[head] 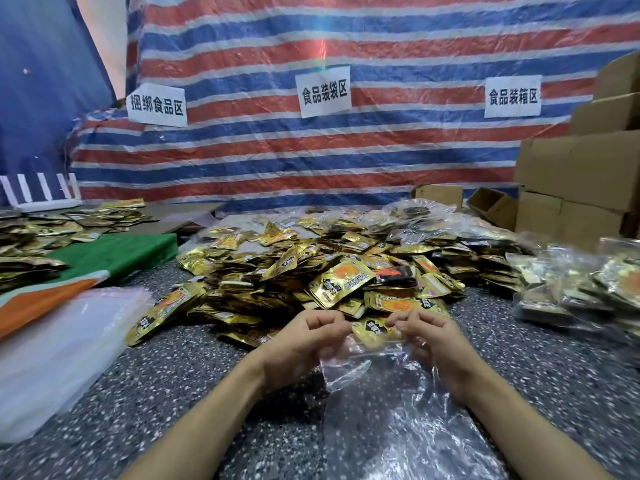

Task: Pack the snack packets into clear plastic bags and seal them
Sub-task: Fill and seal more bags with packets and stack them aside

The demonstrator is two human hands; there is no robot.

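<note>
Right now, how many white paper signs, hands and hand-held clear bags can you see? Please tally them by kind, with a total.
White paper signs on the striped tarp: 3
Hands, the left hand and the right hand: 2
Clear bag pinched between both hands: 1
Total: 6

Clear plastic bag [349,370] pinched between my left hand [304,337] and my right hand [429,341]: thin glossy film, wrinkled, see-through. Snack packets [311,271]: shiny gold foil, smooth, creased in places. Tabletop [194,375]: dark speckled stone-look, smooth, slight sheen. Stack of empty bags [52,358]: cloudy soft plastic. Packed bags [571,289]: glossy clear film over foil. Tarp [242,150]: striped woven plastic under a clear shiny sheet. Signs [324,91]: matt white paper. Boxes [571,174]: matt brown cardboard.
</note>
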